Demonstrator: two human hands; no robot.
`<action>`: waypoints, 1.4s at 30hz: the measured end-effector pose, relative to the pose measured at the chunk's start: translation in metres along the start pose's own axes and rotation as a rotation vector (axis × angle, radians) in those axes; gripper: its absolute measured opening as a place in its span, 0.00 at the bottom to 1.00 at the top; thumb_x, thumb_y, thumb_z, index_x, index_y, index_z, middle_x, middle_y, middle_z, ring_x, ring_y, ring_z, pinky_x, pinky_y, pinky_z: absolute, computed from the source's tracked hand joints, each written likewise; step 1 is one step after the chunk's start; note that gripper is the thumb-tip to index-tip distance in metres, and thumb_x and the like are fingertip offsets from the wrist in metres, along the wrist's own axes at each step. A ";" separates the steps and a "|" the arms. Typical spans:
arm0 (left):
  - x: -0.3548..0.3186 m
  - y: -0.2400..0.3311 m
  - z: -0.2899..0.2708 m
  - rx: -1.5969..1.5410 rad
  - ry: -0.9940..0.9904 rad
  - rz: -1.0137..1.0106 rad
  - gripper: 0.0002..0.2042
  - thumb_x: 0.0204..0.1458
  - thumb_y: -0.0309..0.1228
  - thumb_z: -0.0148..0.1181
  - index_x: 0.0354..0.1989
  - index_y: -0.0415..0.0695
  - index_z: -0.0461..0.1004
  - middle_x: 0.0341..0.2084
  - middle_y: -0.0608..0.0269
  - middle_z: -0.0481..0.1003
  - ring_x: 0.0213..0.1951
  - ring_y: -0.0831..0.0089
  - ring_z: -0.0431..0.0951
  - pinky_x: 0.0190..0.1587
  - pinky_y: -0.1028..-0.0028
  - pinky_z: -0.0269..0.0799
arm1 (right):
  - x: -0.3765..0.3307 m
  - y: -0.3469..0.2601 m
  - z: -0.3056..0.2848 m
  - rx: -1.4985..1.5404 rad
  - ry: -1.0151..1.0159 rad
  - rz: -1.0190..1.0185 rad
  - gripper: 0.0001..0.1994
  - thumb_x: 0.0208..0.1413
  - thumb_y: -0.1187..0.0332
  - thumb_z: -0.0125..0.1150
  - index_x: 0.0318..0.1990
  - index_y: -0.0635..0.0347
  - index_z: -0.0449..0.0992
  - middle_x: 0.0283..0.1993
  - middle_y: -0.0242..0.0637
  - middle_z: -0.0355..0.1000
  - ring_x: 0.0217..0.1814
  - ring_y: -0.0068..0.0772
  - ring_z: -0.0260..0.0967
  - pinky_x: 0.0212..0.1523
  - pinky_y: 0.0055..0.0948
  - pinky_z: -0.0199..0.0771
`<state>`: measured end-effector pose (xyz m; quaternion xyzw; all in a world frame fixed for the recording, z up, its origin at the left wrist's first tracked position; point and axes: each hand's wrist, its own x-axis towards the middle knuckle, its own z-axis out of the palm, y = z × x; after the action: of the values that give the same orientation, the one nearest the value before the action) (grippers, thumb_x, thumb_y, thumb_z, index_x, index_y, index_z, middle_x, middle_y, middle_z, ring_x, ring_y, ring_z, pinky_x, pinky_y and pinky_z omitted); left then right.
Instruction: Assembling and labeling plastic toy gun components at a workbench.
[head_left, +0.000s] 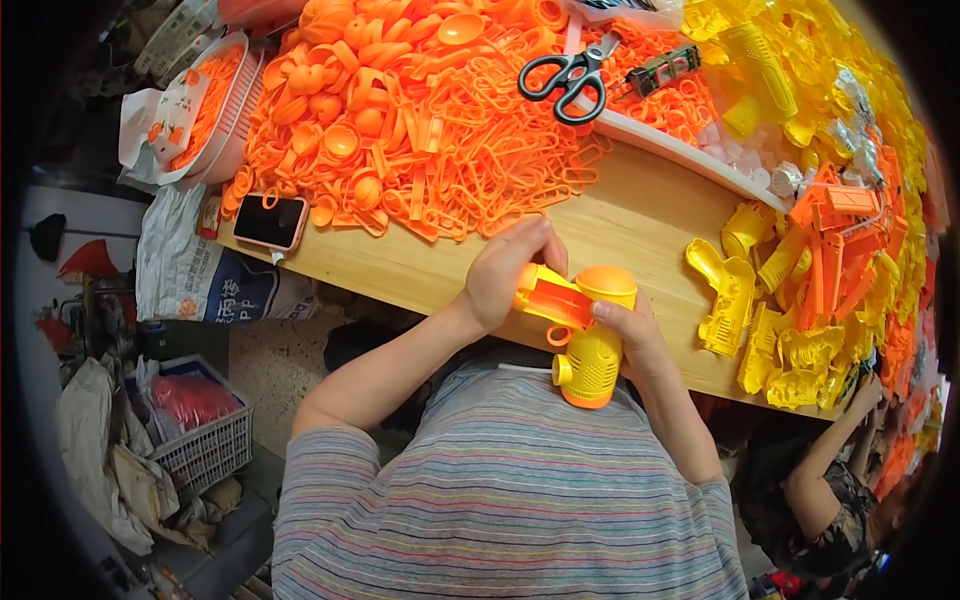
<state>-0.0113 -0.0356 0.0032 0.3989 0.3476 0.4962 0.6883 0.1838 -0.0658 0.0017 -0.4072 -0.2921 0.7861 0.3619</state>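
In front of my belly, both hands hold a yellow and orange plastic toy (pixel 596 350). Its body is a slotted yellow cylinder with an orange domed cap, an orange base and a round yellow knob low on the side. A trough-like yellow part with an orange inside juts from it toward the left, and a small orange ring (pixel 558 336) hangs below that part. My left hand (pixel 508 272) is closed round the outer end of the trough. My right hand (pixel 636 328) wraps the cylinder from the right, thumb across its upper part; most of its fingers are hidden behind.
Loose orange parts (pixel 440 120) cover the table's far side. Black-handled scissors (pixel 572 82) lie beside a white tray (pixel 690 152). Yellow half shells (pixel 728 295) are piled right. A phone (pixel 270 220) rests at the left edge. Another person's arm (pixel 830 460) reaches in at lower right.
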 end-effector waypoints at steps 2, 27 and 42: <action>-0.006 0.005 -0.005 0.131 -0.093 0.004 0.20 0.66 0.37 0.38 0.23 0.40 0.66 0.23 0.60 0.69 0.28 0.74 0.67 0.36 0.75 0.64 | -0.003 -0.003 -0.001 -0.007 -0.037 0.044 0.24 0.47 0.65 0.68 0.51 0.63 0.68 0.45 0.39 0.72 0.43 0.31 0.74 0.46 0.33 0.77; -0.026 0.032 -0.115 1.306 0.597 0.377 0.07 0.46 0.25 0.66 0.33 0.39 0.78 0.25 0.60 0.73 0.24 0.71 0.74 0.28 0.74 0.69 | 0.003 0.018 -0.026 0.189 0.113 0.031 0.25 0.53 0.58 0.64 0.54 0.60 0.63 0.45 0.45 0.72 0.40 0.44 0.77 0.40 0.43 0.82; -0.010 0.034 -0.124 0.914 0.737 0.226 0.06 0.55 0.26 0.62 0.35 0.39 0.73 0.24 0.69 0.73 0.23 0.83 0.69 0.27 0.82 0.66 | -0.005 0.008 -0.031 0.324 0.168 -0.034 0.24 0.57 0.53 0.61 0.54 0.58 0.66 0.46 0.46 0.73 0.43 0.44 0.75 0.41 0.47 0.80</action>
<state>-0.1359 -0.0132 -0.0199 0.4908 0.6971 0.4723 0.2239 0.2096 -0.0696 -0.0173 -0.4028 -0.1374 0.7799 0.4589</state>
